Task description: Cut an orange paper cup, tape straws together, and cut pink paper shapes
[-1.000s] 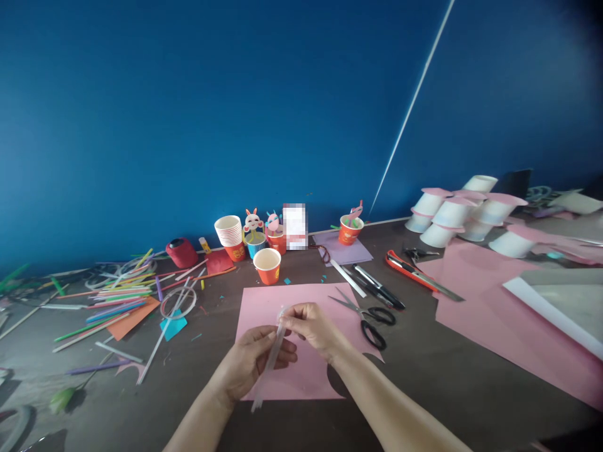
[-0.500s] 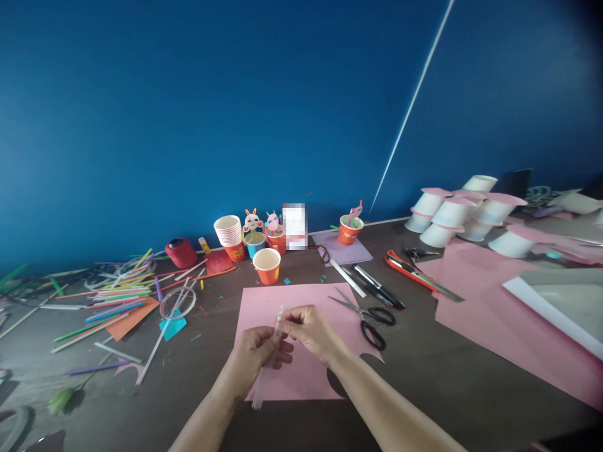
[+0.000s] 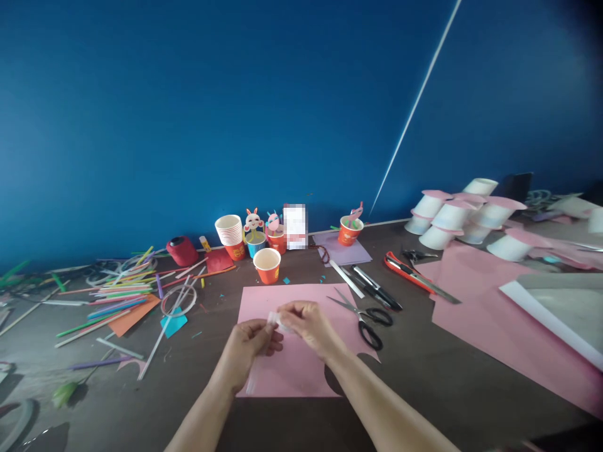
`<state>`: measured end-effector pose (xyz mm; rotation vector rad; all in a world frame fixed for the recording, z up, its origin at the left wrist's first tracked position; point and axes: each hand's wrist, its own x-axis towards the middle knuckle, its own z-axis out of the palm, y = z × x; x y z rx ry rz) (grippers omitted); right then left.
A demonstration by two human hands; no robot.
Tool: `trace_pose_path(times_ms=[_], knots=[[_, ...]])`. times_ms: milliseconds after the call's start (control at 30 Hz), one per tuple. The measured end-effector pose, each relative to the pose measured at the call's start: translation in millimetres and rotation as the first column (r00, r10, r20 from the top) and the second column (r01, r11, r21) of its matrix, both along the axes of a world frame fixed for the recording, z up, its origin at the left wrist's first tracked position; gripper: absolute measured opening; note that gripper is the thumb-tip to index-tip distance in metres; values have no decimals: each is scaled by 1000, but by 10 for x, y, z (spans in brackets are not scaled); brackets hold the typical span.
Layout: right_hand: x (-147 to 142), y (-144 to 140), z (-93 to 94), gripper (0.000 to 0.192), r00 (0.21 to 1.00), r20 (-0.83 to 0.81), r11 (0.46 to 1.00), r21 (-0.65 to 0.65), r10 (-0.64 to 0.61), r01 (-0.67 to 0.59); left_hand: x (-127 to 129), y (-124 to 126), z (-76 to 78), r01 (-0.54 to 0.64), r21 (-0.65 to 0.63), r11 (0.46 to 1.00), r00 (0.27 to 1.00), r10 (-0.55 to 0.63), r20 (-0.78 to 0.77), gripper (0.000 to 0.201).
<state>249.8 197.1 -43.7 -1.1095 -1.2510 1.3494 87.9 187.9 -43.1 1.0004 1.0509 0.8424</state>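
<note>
A long, narrow piece of clear plastic (image 3: 252,376) slants through the fingers of my left hand (image 3: 254,344), its lower end hanging over the pink paper sheet (image 3: 301,376). My left thumb and fingers are closed round it near the top. My right hand (image 3: 305,323) is closed in a pinch on the plastic's upper end, just right of my left fingertips. Whether it is a flat sleeve or a strip is too blurred to tell. Scissors (image 3: 363,317) with black handles lie partly open on the sheet's right side.
An orange paper cup (image 3: 267,274) stands behind the sheet, near stacked cups (image 3: 230,235). Coloured sticks (image 3: 120,295) and a red thread spool (image 3: 181,251) lie left. Rightward are pens (image 3: 377,287), a red box cutter (image 3: 409,275), pink paper (image 3: 490,320) and piled white cups (image 3: 445,221).
My right hand has shifted slightly, and the plastic's top now spans between both hands' fingertips. My left hand and the plastic's lower end have moved a little left and up.
</note>
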Motion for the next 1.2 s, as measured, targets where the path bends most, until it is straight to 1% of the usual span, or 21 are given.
trace_pose_path(times_ms=[33,100,133,167,200,267,300,367,433,467,500,533,567,633,700,767,833,933,1000,1100,1200], knots=[[67,33,15,28,996,30,996,17,-85,84,-39,31,10,-72,-17,997,997,72,22,30],[214,99,57,28,961,102,965,87,-256,248,-128,97,33,-211,-78,974,974,217,69,31],[277,122,83,26,947,145,955,129,-285,267,-169,127,44,-257,-109,960,960,267,84,30],[323,134,111,23,942,201,957,168,-269,238,-203,152,53,-282,-135,950,951,296,94,30],[347,132,139,21,935,274,964,201,-224,172,-227,171,59,-292,-155,944,945,310,102,30],[325,88,182,14,878,463,968,252,-118,-3,-246,190,62,-287,-179,941,945,309,108,30],[282,52,190,11,820,566,959,269,-83,-88,-242,190,60,-280,-185,942,947,303,110,30],[160,-28,174,11,662,745,934,290,-83,-209,-223,177,53,-270,-190,944,949,294,110,30],[36,-96,133,16,509,851,922,291,-127,-256,-204,147,51,-264,-187,946,952,286,106,30],[-10,-122,115,15,457,877,923,288,-148,-255,-197,126,54,-258,-179,949,955,278,99,29],[-41,-142,107,14,433,887,925,289,-162,-246,-194,102,60,-250,-166,954,960,266,86,29],[-54,-160,112,12,443,881,926,295,-168,-237,-192,74,69,-238,-145,960,966,249,67,29],[-51,-178,130,11,485,860,924,303,-159,-235,-191,44,82,-223,-119,968,972,230,45,30],[-6,-217,197,7,632,767,912,328,-106,-245,-184,-19,110,-199,-63,978,980,200,7,33],[54,-266,267,3,779,627,912,329,-15,-246,-160,-77,133,-182,-20,983,983,182,-2,33],[94,-317,296,5,878,470,939,252,93,-234,-114,-124,141,-151,-42,988,987,153,47,32],[101,-365,268,11,944,287,967,143,164,-211,-53,-156,126,-98,-128,987,980,118,160,29],[72,-435,171,19,982,6,980,60,187,-187,27,-182,67,-12,-232,973,926,98,363,20],[49,-486,120,23,970,-129,978,24,207,-205,53,-195,21,19,-224,974,891,85,446,15],[30,-561,94,22,948,-244,975,-30,205,-219,47,-223,-16,37,-190,981,883,58,467,14],[32,-614,104,28,963,-242,991,-17,121,-129,21,-268,0,29,-190,981,911,52,409,15]])
